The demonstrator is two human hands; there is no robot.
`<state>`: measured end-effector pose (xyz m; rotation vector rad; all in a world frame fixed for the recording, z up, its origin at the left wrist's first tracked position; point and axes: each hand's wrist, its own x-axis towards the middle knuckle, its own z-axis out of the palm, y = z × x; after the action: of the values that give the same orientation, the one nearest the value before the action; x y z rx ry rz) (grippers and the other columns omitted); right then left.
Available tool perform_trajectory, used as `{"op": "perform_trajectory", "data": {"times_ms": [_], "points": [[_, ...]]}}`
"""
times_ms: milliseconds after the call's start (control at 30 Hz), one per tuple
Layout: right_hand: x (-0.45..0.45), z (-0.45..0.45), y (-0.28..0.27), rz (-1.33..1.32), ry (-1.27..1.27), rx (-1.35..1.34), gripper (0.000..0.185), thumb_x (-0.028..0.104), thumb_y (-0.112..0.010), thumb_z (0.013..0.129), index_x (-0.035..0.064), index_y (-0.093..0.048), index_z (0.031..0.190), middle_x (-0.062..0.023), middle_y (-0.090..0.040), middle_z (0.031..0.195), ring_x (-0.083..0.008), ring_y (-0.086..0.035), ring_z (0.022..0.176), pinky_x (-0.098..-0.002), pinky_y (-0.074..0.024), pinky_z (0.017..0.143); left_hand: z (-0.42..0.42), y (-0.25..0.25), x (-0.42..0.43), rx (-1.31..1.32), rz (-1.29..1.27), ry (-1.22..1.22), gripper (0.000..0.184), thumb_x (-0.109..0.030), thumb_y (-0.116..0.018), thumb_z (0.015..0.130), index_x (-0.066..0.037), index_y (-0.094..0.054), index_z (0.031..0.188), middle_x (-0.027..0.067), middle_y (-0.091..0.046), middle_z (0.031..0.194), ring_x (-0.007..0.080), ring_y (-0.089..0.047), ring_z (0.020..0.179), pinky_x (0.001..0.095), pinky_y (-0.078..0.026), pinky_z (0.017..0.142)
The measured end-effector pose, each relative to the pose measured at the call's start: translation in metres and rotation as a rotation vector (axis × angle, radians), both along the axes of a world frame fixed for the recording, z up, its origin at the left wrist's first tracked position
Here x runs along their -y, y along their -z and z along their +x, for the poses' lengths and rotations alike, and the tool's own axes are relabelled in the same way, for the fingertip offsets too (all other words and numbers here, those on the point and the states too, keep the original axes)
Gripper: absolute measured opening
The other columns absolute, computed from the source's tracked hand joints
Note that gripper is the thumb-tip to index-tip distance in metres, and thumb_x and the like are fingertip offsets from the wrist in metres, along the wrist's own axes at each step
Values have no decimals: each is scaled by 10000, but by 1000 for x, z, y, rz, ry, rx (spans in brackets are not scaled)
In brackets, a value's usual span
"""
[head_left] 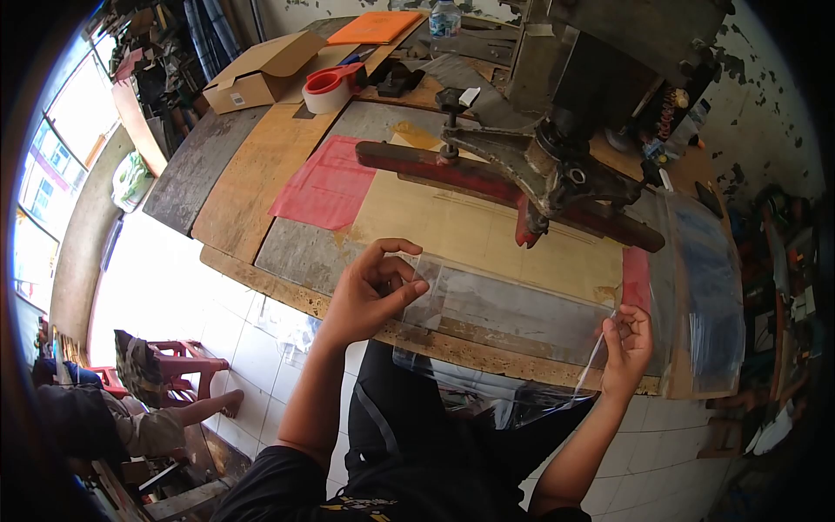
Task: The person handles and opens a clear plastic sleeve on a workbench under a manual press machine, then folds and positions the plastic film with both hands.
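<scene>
A clear plastic sheet (513,300) stretches between my two hands at the front edge of the workbench, its lower part hanging over my lap. My left hand (374,291) pinches the sheet's left side between thumb and fingers. At the other end, my right hand (624,348) grips the right edge, where the plastic gathers into a pale fold. Just beyond the sheet lies a yellowish board (452,217) on the grey machine bed, with a red film (326,183) at its left. Above the board hangs the long dark-red bar (409,163) of a press (557,148).
A cardboard box (261,74), a tape roll on a red dispenser (329,90), an orange folder (376,27) and a water bottle (444,19) stand at the back. Stacked clear plastic sheets (709,304) lie at the right. Another person (148,426) sits at lower left near a red stool (187,361).
</scene>
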<state>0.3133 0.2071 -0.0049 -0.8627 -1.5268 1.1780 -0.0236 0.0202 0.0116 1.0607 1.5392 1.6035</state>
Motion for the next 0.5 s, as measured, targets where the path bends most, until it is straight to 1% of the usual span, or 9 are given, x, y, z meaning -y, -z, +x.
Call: {"op": "perform_trajectory", "data": {"times_ms": [467, 500], "points": [[0, 1, 1, -5, 6, 9, 285, 36, -742, 924, -9, -585, 1157, -58, -614, 960, -126, -617, 818, -258, -494, 736, 2, -3, 1, -1, -20, -17, 488, -61, -790, 898, 4, -561, 1324, -21, -680, 816, 9, -582, 658, 176, -416, 588], [0, 1, 1, -5, 6, 9, 285, 36, -742, 924, -9, -585, 1157, -58, -614, 960, -126, -617, 818, -258, -494, 736, 2, -3, 1, -6, -17, -14, 483, -64, -777, 908, -6, -563, 1337, -40, -661, 807, 0, -547, 640, 179, -397, 581]]}}
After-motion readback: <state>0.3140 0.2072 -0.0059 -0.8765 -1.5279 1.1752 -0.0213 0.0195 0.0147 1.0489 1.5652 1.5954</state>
